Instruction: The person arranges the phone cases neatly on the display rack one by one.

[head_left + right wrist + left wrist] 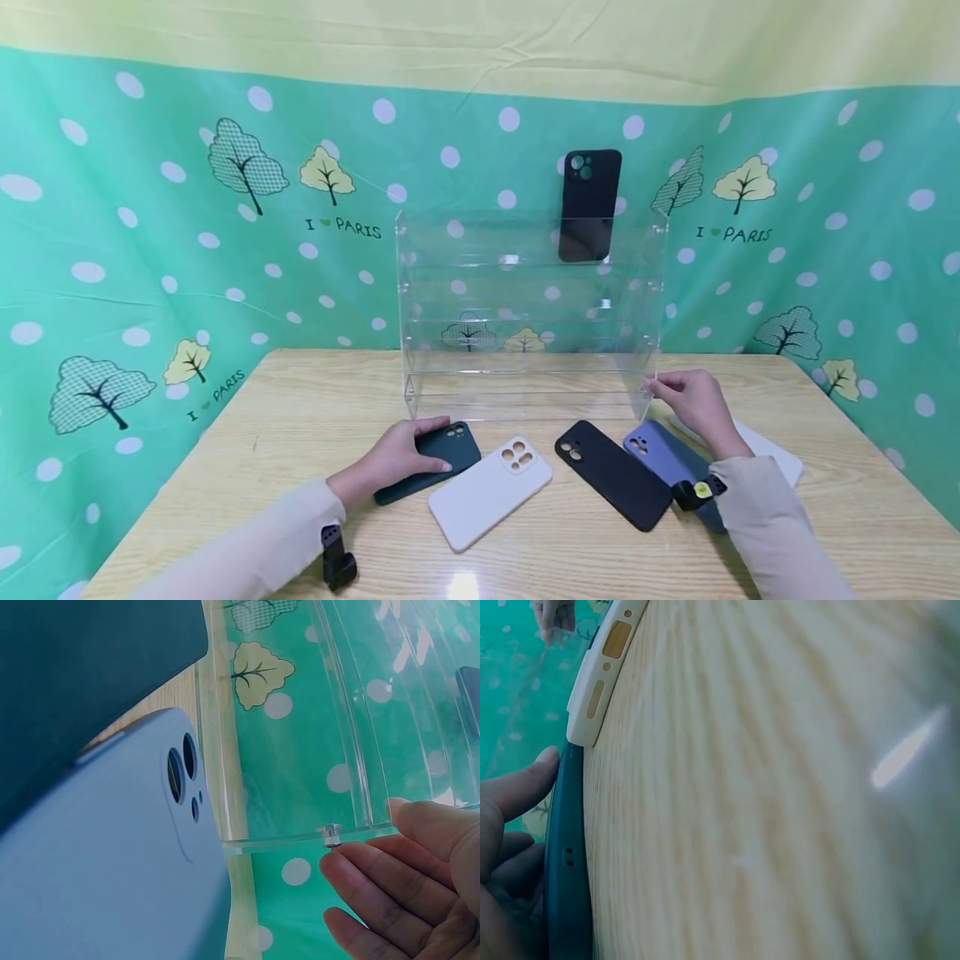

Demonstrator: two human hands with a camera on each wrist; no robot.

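Observation:
My left hand (397, 457) holds a dark green phone case (461, 446) lying on the table, thumb and fingers at its edges. In the left wrist view the thumb (529, 784) rests against the green case's side. My right hand (696, 402) pinches the right side panel of a clear acrylic tiered display rack (525, 362). Seen from the right wrist, the thumb (431, 825) is on one side of that panel and the fingers on the other. A black phone case (588, 187) stands upright on the rack's top tier, right of centre.
Between the hands lie a cream-white phone case (487, 500) and a black one (615, 475). A lavender-blue case (663, 446) and a white case (772, 450) lie partly under the right forearm. A patterned green cloth (465, 158) hangs behind the wooden table (300, 392).

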